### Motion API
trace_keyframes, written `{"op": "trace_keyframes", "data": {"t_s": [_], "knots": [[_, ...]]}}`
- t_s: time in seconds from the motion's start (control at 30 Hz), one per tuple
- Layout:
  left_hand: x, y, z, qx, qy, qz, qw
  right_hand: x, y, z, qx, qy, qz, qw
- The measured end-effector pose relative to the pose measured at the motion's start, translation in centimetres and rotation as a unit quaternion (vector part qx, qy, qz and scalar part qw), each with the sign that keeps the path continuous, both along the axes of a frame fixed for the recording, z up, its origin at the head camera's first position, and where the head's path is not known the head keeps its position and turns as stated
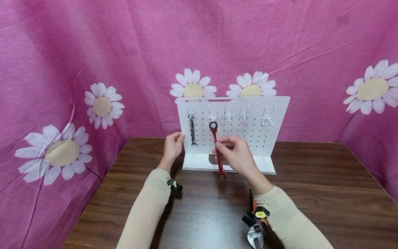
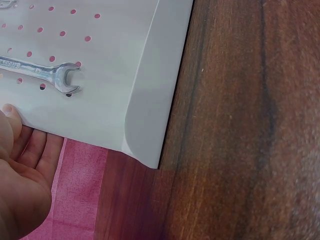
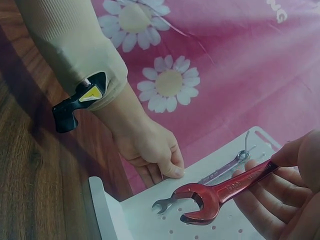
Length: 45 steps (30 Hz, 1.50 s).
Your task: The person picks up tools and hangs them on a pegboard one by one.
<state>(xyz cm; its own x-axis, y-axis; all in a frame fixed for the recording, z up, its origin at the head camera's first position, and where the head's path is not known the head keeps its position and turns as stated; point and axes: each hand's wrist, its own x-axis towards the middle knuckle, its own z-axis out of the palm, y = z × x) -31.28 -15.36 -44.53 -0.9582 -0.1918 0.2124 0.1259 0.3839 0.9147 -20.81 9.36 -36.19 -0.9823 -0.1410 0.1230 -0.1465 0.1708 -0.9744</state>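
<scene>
A white pegboard (image 1: 255, 138) with several wire hooks stands on the table. My left hand (image 1: 173, 147) grips its left edge, thumb in front and fingers behind, as the left wrist view (image 2: 25, 175) also shows. Between the thumb and fingers of my right hand (image 1: 237, 155) is a red wrench (image 1: 216, 148), held upright before the board with its ring end up, close to the second hook from the left. In the right wrist view its open end (image 3: 205, 200) faces the camera. A silver wrench (image 1: 192, 131) hangs from the leftmost hook.
Under my right forearm, near the table's front, lie an adjustable wrench (image 1: 255, 235) and a tool with an orange and black handle (image 1: 252, 202), partly hidden. A pink cloth with daisies (image 1: 149, 52) hangs behind the wooden table (image 1: 320, 173).
</scene>
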Motion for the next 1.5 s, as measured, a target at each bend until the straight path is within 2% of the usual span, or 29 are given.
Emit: {"op": "trace_keyframes", "data": {"t_s": [0.47,0.67,1.03,1.5], "knots": [[0.0,0.0,0.1,-0.004,0.002,-0.001,1.0,-1.1,-0.3,-1.4,0.011,-0.01,-0.02,0.9997],[0.1,-0.1,0.0,-0.003,0.006,0.001,1.0,-1.8,-0.6,-1.8,-0.003,-0.034,-0.033,0.9989],[0.1,-0.1,0.0,-0.005,0.007,-0.003,1.0,-3.7,-0.7,-2.6,0.055,-0.056,-0.086,0.9932],[0.0,-0.1,0.0,-0.005,-0.004,0.001,1.0,-6.2,-1.0,-3.3,0.011,-0.074,-0.077,0.9942]]}}
